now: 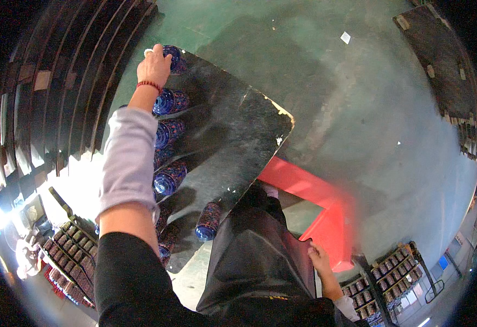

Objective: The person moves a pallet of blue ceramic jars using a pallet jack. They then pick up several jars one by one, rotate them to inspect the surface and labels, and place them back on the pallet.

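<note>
My left hand (153, 66) reaches far out and grips a blue patterned spool (174, 56) at the far corner of a dark worn board (222, 131). A red bead bracelet sits on that wrist, and a grey sleeve covers the forearm. Several more blue patterned spools (169, 180) lie in a row along the board's left edge, and one spool (208, 222) lies apart near the board's near edge. My right hand (320, 259) hangs low at my side by a red frame (325, 207), fingers loosely curled, holding nothing.
The board rests on the red frame above a green floor (358, 98). Dark slatted shelving (69, 71) runs along the left. Racks of small dark items (72, 250) stand at lower left and lower right. A dark pallet (440, 49) lies at upper right.
</note>
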The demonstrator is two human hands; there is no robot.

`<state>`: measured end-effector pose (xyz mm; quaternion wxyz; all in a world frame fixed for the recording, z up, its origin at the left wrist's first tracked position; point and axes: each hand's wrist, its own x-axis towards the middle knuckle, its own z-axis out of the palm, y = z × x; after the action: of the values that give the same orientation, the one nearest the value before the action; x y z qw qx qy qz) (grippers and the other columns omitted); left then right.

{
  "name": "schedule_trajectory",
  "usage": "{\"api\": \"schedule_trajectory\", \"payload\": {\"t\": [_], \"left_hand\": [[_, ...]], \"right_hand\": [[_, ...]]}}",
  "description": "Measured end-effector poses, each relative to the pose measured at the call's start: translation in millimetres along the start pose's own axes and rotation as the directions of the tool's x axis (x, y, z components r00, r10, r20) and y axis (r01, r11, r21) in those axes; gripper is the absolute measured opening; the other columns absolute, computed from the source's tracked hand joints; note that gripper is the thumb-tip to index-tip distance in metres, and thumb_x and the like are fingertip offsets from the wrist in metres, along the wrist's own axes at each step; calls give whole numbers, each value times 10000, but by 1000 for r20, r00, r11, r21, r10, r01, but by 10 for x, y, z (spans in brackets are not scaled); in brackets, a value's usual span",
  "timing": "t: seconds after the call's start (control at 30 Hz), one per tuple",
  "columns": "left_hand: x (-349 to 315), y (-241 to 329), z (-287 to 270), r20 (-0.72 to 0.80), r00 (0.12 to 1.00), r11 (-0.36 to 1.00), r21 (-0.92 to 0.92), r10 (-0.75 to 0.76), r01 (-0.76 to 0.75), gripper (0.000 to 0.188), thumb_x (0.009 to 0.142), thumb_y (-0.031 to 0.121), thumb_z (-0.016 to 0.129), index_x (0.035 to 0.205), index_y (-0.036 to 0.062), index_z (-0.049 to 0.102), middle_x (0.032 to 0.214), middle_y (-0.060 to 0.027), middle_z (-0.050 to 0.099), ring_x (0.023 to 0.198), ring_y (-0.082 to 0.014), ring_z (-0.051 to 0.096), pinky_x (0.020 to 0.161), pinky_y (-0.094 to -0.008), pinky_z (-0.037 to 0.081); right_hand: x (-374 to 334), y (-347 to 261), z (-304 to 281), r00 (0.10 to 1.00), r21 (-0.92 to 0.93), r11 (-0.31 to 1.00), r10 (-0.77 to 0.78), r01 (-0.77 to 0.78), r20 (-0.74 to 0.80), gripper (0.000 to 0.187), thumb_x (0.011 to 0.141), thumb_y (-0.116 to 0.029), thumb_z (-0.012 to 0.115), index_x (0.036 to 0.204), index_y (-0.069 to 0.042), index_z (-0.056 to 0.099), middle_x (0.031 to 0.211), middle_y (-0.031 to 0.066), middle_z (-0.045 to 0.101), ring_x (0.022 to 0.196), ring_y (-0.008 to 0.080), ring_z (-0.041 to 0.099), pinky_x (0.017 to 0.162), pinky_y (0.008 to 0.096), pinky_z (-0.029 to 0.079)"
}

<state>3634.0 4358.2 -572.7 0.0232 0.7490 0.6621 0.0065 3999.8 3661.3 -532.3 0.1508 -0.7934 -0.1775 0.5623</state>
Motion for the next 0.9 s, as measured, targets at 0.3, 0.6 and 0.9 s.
{"api": "schedule_trajectory", "payload": {"t": [0.3,0.6,0.9], "left_hand": [[-1660,480,-1395,184,983,209,-960,-23,185,126,913,190,603,968,83,566,715,47,534,574,-42,458,499,-207,362],[-3196,1038,-1692,516,855,-510,-722,52,467,44,923,138,589,943,129,551,700,99,499,525,17,386,438,-148,274],[-3975,1221,-1862,555,824,-670,-569,115,477,79,957,205,540,988,132,545,699,86,526,505,7,368,440,-162,253]], "right_hand": [[443,-2695,138,866,298,835,-497,462,49,613,883,-94,636,1436,-34,380,1353,103,413,1226,204,468,1004,332,413],[-627,-3451,-99,534,67,535,-845,842,34,553,847,-36,563,1369,77,417,1256,108,428,1169,202,463,1015,335,353],[-1307,-3252,-346,411,-121,398,-906,909,103,569,814,7,569,1367,51,443,1187,113,458,934,131,465,741,210,388]]}}
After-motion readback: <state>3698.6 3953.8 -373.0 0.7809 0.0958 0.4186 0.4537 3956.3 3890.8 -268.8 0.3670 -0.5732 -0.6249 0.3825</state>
